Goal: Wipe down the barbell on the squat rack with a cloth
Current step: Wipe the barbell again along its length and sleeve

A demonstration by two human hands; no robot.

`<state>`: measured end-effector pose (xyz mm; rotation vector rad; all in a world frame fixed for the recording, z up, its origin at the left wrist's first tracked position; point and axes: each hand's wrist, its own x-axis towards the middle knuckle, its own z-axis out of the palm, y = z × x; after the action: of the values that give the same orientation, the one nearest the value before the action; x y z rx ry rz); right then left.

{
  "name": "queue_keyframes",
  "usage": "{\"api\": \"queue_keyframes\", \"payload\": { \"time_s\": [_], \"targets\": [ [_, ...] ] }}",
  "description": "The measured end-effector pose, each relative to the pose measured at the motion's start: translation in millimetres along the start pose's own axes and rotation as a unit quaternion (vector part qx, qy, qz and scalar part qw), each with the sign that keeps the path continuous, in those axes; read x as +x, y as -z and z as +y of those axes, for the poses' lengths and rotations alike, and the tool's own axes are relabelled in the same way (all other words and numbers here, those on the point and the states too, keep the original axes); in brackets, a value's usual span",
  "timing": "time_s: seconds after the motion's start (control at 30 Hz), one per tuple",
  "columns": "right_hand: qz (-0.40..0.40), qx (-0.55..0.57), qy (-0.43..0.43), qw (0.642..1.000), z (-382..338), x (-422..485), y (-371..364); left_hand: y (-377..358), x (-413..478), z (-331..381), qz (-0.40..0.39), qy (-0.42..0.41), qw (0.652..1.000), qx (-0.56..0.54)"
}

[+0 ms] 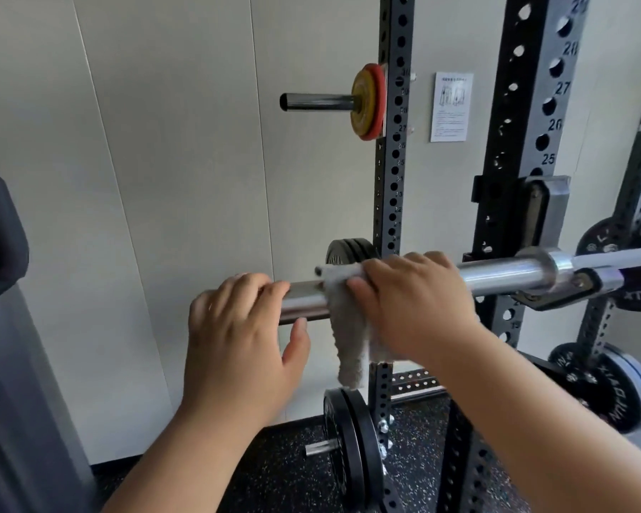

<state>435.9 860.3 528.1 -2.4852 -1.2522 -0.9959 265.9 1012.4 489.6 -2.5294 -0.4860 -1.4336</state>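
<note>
On the barbell point(504, 275), lying left to right, the right hand point(415, 305) clamps the cloth point(348, 338); the left hand point(237, 335) curls over the bare end

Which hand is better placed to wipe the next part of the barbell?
Right. The right hand grips the cloth draped over the barbell; the left hand holds only its bare end.

room by wall point(171, 187), rack upright point(530, 116) — apparently near — rightward

glossy smooth metal barbell point(504, 274); nubby terry cloth point(348, 338); speckled rubber floor point(274, 475)
</note>
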Motion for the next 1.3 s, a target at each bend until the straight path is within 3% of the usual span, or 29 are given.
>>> {"api": "queue_keyframes", "payload": {
  "time_s": [0.2,0.3,0.47,0.57,0.7,0.8,1.0,1.17,1.3],
  "targets": [
    [0.001,0.035,-0.135,0.99,69,-5,-6,-6,11,15,-0.047,0.007,0.999,-0.009],
    [-0.025,0.017,-0.066,0.997,36,-9,-7,-15,20,38,-0.056,0.011,0.998,-0.014],
    [0.088,0.085,0.021,0.992,33,-19,-29,-27,35,73,-0.07,0.01,0.997,-0.021],
    [0.09,0.091,0.001,0.992,78,-20,-30,-30,42,81,-0.088,0.003,0.996,-0.029],
    [0.138,0.087,-0.104,0.981,144,-32,-38,-37,44,92,-0.108,0.0,0.994,-0.015],
    [0.153,0.084,-0.143,0.974,143,-27,-39,-46,49,112,-0.123,0.03,0.992,0.006],
    [0.186,0.103,0.016,0.977,131,-32,-45,-59,73,146,-0.135,0.075,0.987,0.044],
    [0.192,0.055,-0.079,0.977,164,-28,-44,-73,93,144,-0.122,0.127,0.978,0.111],
    [0.158,0.04,-0.073,0.984,165,-33,-39,-78,86,146,-0.077,0.109,0.983,0.13]
  ]
}}
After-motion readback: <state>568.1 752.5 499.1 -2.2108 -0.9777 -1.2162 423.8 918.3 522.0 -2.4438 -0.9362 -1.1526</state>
